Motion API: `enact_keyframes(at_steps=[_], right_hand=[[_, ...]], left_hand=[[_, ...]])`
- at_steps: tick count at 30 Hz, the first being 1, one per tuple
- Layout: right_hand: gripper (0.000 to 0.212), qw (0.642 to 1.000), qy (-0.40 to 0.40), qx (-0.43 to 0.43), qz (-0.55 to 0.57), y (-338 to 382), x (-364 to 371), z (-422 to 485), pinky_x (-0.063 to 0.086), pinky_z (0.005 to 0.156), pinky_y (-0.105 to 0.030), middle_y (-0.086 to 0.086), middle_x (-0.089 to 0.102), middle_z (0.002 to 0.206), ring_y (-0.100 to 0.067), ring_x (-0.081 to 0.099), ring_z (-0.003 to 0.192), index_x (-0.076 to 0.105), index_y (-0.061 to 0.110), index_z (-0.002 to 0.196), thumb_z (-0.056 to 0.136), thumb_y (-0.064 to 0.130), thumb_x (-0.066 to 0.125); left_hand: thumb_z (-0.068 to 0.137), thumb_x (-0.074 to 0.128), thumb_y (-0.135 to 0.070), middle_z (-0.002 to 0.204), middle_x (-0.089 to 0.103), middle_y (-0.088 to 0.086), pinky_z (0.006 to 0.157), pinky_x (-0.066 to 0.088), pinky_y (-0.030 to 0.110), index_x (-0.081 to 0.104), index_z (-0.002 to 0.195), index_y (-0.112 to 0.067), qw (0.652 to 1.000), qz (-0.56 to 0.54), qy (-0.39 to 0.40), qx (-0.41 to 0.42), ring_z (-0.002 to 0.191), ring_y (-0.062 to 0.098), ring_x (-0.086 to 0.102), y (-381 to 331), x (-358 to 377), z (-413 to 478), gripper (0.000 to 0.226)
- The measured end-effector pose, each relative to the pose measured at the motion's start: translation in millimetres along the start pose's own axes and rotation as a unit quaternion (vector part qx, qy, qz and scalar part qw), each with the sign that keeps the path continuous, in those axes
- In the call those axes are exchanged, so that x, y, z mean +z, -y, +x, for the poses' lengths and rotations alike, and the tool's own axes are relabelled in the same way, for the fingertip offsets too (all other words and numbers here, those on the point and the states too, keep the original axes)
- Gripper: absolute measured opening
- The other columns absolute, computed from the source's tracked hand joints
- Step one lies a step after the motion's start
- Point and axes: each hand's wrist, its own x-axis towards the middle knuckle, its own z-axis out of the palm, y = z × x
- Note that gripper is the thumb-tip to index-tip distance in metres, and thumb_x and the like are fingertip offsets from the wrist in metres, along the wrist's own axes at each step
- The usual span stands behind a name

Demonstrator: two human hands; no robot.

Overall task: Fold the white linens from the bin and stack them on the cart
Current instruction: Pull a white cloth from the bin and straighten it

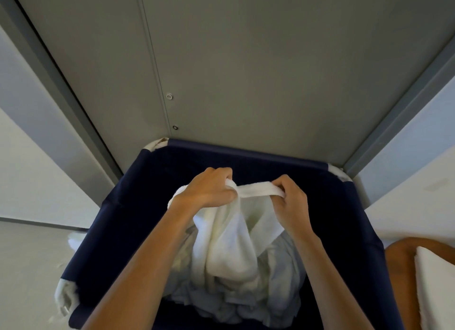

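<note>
- Below the hands, crumpled white linens (234, 302) heap softly inside the navy fabric bin (246, 154).
- Right of them, a folded terry towel (433, 280) lies on a brown surface (403, 268).
- The left hand (209, 189) and right hand (293, 201) each clench a plush white towel (229, 243) above the bin, with its top edge stretched between them.
- Beyond the hands stands a flat grey panel (246, 70).

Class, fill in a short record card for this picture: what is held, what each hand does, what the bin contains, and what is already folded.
Held item: white terry towel, hanging down into the bin
Left grip: left hand curled round one end of the towel's bunched top edge
Right grip: right hand pinches the other end
Bin: navy blue fabric bin, holding crumpled white linens
Folded: folded white towel on a brown surface, far right
</note>
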Motion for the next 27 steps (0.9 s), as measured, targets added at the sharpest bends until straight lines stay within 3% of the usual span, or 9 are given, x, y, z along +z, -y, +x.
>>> enact_keyframes(at_steps=[5,9,11,14,18,21,24,27], right_hand=[[0.023,0.995,0.059,0.056,0.057,6,7,-11,0.037,0.049,-0.022,0.004,0.049,0.058,-0.005,0.041,0.05,0.05,0.014,0.073,0.094,0.019,0.058],[0.028,0.987,0.086,0.111,0.076,7,17,-20,0.04,0.056,-0.021,0.003,0.052,0.064,-0.005,0.046,0.055,0.052,0.007,0.077,0.097,0.027,0.052],[0.022,0.98,0.13,0.131,0.077,10,26,-26,0.047,0.066,-0.02,0.006,0.061,0.079,-0.006,0.059,0.073,0.058,0.013,0.093,0.099,0.031,0.047],[0.023,0.967,0.167,0.153,0.118,22,39,-34,0.051,0.079,-0.026,0.01,0.063,0.097,-0.007,0.061,0.092,0.052,0.03,0.116,0.093,0.031,0.053],[0.034,0.97,0.139,0.177,0.088,28,61,-34,0.053,0.069,-0.027,0.012,0.061,0.09,-0.009,0.062,0.083,0.043,0.04,0.105,0.077,0.032,0.06],[0.042,0.972,0.136,0.19,0.037,20,75,-39,0.051,0.062,-0.025,0.01,0.061,0.093,-0.01,0.061,0.08,0.044,0.031,0.114,0.072,0.027,0.052],[0.028,0.972,0.141,0.189,-0.011,10,79,-45,0.046,0.054,-0.019,0.005,0.06,0.086,-0.01,0.058,0.072,0.051,0.018,0.102,0.075,0.013,0.05],[0.017,0.964,0.157,0.207,-0.063,-3,82,-52,0.048,0.063,-0.03,0.006,0.053,0.079,-0.015,0.054,0.073,0.053,0.012,0.095,0.078,0.008,0.049]], left_hand=[[0.079,0.062,-0.022,0.087,0.065,-0.003,0.073,0.056,0.037,0.063,0.091,-0.021,1.0,0.009,-0.01,0.014,0.081,0.018,0.063,0,-1,1,0.012],[0.078,0.061,-0.021,0.087,0.066,-0.004,0.075,0.056,0.041,0.065,0.089,-0.021,0.999,-0.008,-0.041,0.023,0.083,0.019,0.062,-6,-1,1,0.012],[0.076,0.06,-0.018,0.084,0.066,-0.004,0.074,0.056,0.042,0.063,0.086,-0.021,0.998,-0.022,-0.055,0.032,0.083,0.019,0.062,-12,2,1,0.011],[0.073,0.06,-0.016,0.081,0.066,-0.004,0.07,0.056,0.04,0.062,0.083,-0.02,0.997,-0.028,-0.068,0.039,0.08,0.021,0.062,-20,5,0,0.011],[0.07,0.061,-0.014,0.079,0.065,-0.002,0.064,0.051,0.036,0.061,0.08,-0.02,0.998,-0.009,-0.061,0.029,0.078,0.023,0.062,-20,6,0,0.012],[0.07,0.061,-0.015,0.082,0.066,-0.002,0.068,0.053,0.038,0.062,0.081,-0.02,0.998,-0.004,-0.052,0.023,0.08,0.022,0.062,-15,6,-3,0.012],[0.072,0.061,-0.012,0.082,0.066,-0.002,0.07,0.056,0.041,0.063,0.082,-0.018,0.998,-0.005,-0.06,0.02,0.081,0.021,0.062,-10,3,-7,0.012],[0.074,0.06,-0.01,0.083,0.067,-0.003,0.068,0.055,0.038,0.065,0.082,-0.017,0.996,0.004,-0.085,0.002,0.081,0.02,0.062,-3,-3,-9,0.012]])
